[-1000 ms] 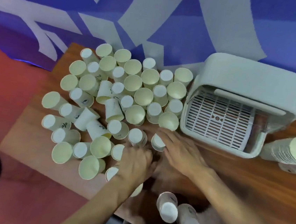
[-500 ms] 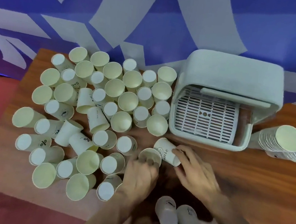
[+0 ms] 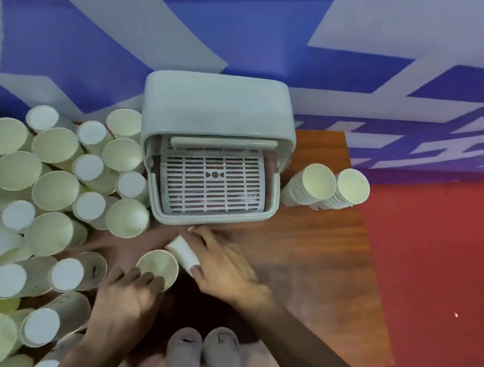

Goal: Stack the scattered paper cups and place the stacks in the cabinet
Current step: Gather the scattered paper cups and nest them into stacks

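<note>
Several pale paper cups (image 3: 52, 190) lie scattered over the left half of the wooden table (image 3: 311, 250), some upright, some upside down. My left hand (image 3: 128, 297) grips one upright cup (image 3: 157, 267) by its rim. Right beside it, my right hand (image 3: 226, 268) holds a second cup (image 3: 182, 253) tilted on its side, its base toward the first cup. The white cabinet (image 3: 218, 103) stands just behind my hands, its front open over a slatted rack (image 3: 210, 184). Two finished stacks (image 3: 318, 185) lie to its right.
The table's right edge ends shortly past the stacks, with red floor (image 3: 441, 264) beyond. A blue and white patterned wall (image 3: 251, 29) rises behind the cabinet. My two grey slippers (image 3: 204, 358) show below the table's near edge.
The view has swung right, so the cabinet now sits centre. Each hand has picked up a cup from the pile's edge, and the right hand's cup has moved closer to the left hand's.
</note>
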The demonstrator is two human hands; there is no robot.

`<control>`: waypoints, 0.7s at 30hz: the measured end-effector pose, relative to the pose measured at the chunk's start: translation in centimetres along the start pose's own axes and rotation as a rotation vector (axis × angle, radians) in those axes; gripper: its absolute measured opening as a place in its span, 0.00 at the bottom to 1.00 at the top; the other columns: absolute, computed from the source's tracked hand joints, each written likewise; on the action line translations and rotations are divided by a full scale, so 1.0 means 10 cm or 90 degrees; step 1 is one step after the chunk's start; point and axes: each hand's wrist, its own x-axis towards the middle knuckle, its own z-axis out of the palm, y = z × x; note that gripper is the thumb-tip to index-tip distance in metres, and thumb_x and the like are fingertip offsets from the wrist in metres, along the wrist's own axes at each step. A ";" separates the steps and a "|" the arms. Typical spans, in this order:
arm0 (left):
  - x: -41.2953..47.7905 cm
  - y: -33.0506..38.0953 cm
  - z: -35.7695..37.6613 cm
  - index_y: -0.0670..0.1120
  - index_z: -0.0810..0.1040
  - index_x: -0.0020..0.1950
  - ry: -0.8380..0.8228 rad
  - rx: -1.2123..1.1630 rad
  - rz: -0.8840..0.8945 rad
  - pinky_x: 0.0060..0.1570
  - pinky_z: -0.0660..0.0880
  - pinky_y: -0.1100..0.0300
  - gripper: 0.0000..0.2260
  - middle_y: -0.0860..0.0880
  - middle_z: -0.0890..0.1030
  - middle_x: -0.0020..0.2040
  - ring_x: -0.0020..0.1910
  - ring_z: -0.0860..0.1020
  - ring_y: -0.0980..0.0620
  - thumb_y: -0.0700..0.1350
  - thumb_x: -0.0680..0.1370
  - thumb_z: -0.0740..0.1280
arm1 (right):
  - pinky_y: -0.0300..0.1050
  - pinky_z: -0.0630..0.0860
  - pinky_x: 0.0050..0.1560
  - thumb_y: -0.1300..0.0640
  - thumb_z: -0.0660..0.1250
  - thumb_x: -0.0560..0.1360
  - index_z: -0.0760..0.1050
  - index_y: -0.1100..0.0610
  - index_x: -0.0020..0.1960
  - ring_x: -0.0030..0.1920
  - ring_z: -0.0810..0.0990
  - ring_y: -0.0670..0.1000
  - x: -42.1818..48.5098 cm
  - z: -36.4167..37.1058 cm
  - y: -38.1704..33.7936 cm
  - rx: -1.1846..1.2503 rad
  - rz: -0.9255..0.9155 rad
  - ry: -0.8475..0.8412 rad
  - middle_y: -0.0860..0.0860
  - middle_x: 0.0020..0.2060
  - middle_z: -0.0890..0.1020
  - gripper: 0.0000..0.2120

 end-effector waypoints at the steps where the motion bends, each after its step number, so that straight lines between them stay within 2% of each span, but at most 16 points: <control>1: 0.02 0.01 0.00 0.48 0.74 0.31 0.001 0.005 0.005 0.33 0.67 0.51 0.12 0.47 0.73 0.28 0.29 0.74 0.42 0.48 0.74 0.60 | 0.57 0.77 0.58 0.55 0.72 0.71 0.59 0.50 0.77 0.62 0.76 0.56 -0.01 0.02 0.02 0.009 0.016 -0.012 0.51 0.69 0.66 0.38; 3: 0.05 0.05 0.00 0.49 0.74 0.31 -0.004 0.009 0.013 0.33 0.66 0.51 0.12 0.47 0.73 0.27 0.29 0.74 0.42 0.49 0.74 0.59 | 0.57 0.77 0.58 0.55 0.72 0.70 0.66 0.50 0.70 0.61 0.75 0.56 -0.05 0.03 0.03 0.033 0.037 -0.010 0.51 0.66 0.67 0.31; 5: 0.07 0.11 -0.01 0.49 0.74 0.30 -0.011 0.007 0.014 0.33 0.66 0.51 0.13 0.47 0.74 0.27 0.29 0.75 0.42 0.49 0.74 0.59 | 0.56 0.77 0.55 0.55 0.72 0.71 0.73 0.54 0.59 0.59 0.74 0.55 -0.10 -0.01 0.03 0.019 0.021 0.023 0.51 0.63 0.69 0.18; 8: 0.16 0.23 -0.07 0.49 0.74 0.31 -0.011 0.005 0.034 0.34 0.64 0.51 0.10 0.48 0.74 0.28 0.31 0.74 0.43 0.48 0.72 0.61 | 0.55 0.76 0.54 0.52 0.66 0.76 0.76 0.53 0.54 0.56 0.74 0.53 -0.29 -0.01 0.16 0.029 0.025 0.044 0.49 0.55 0.78 0.09; 10: 0.26 0.34 -0.13 0.50 0.75 0.32 -0.007 -0.012 0.043 0.34 0.64 0.51 0.07 0.49 0.75 0.29 0.32 0.74 0.43 0.48 0.71 0.65 | 0.51 0.76 0.54 0.48 0.65 0.77 0.75 0.47 0.53 0.53 0.75 0.51 -0.52 -0.04 0.32 0.065 0.066 0.085 0.45 0.50 0.81 0.07; 12: 0.38 0.51 -0.18 0.50 0.77 0.35 -0.001 -0.042 0.056 0.35 0.65 0.51 0.05 0.51 0.77 0.31 0.34 0.74 0.44 0.47 0.71 0.70 | 0.47 0.75 0.49 0.47 0.69 0.76 0.74 0.47 0.49 0.49 0.76 0.49 -0.82 -0.12 0.53 0.116 0.126 0.175 0.44 0.44 0.81 0.06; 14: 0.56 0.74 -0.24 0.50 0.78 0.37 0.007 -0.068 0.083 0.36 0.67 0.51 0.05 0.51 0.78 0.34 0.35 0.75 0.45 0.45 0.72 0.71 | 0.43 0.72 0.44 0.51 0.73 0.76 0.76 0.50 0.47 0.46 0.76 0.48 -1.10 -0.21 0.82 0.098 0.176 0.277 0.44 0.41 0.80 0.06; 16: 0.81 0.99 -0.30 0.50 0.79 0.37 0.017 -0.078 0.102 0.34 0.70 0.53 0.06 0.51 0.79 0.34 0.35 0.76 0.46 0.44 0.72 0.73 | 0.40 0.69 0.42 0.58 0.76 0.73 0.78 0.52 0.47 0.46 0.77 0.49 -1.32 -0.32 1.14 0.044 0.220 0.328 0.44 0.42 0.81 0.07; 19: 1.25 1.33 -0.31 0.50 0.77 0.32 0.017 -0.052 0.132 0.29 0.68 0.55 0.10 0.50 0.77 0.30 0.32 0.76 0.46 0.43 0.67 0.78 | 0.43 0.71 0.45 0.63 0.75 0.72 0.78 0.53 0.47 0.46 0.76 0.50 -1.42 -0.42 1.55 -0.002 0.275 0.339 0.45 0.43 0.82 0.09; 21: 1.51 1.49 -0.27 0.49 0.78 0.31 0.009 -0.019 0.154 0.31 0.68 0.56 0.10 0.50 0.76 0.29 0.31 0.76 0.45 0.43 0.65 0.79 | 0.47 0.75 0.44 0.63 0.74 0.71 0.78 0.52 0.48 0.47 0.76 0.51 -1.39 -0.45 1.71 0.006 0.293 0.339 0.45 0.43 0.82 0.10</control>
